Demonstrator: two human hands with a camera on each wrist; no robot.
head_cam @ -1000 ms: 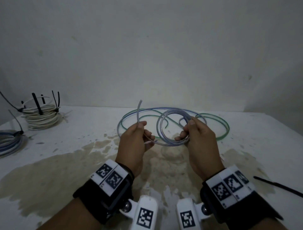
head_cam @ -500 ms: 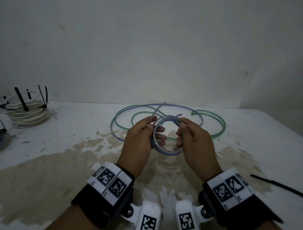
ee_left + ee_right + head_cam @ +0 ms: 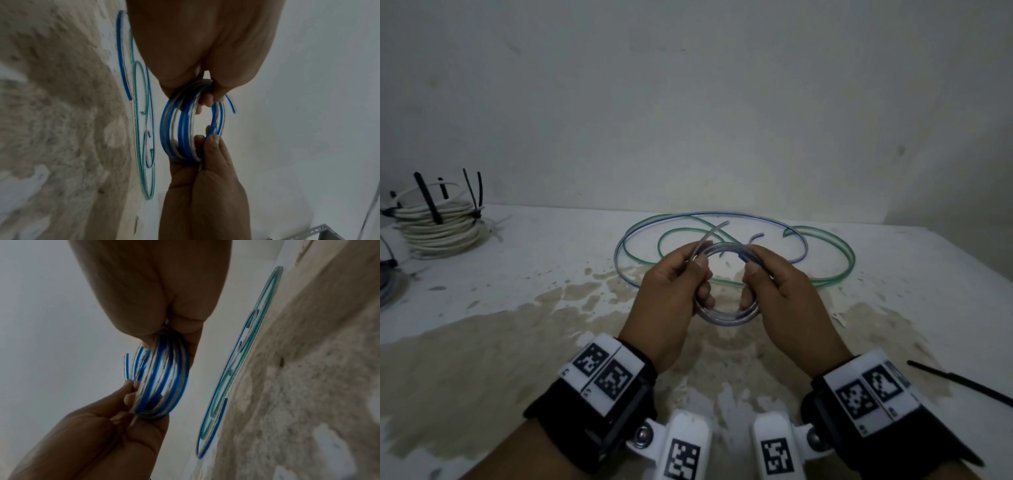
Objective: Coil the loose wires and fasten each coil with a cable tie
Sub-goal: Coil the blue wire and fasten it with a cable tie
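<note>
Tightened since a second ago, the blue-striped coil [image 3: 726, 313] (centre frame) is pinched on opposite sides by left hand [image 3: 671, 301] and right hand [image 3: 787, 301]. Loose wires [image 3: 825, 267] lie behind.

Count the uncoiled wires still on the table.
2: a blue wire and a green wire, lying overlapped on the table beyond the held coil. The overlaps may hide another.

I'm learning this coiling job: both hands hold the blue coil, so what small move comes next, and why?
Probably tuck the free end into the blue coil; it juts out past the left hand, the right hand grips the other side, and the loose cable tie lies unused.
</note>
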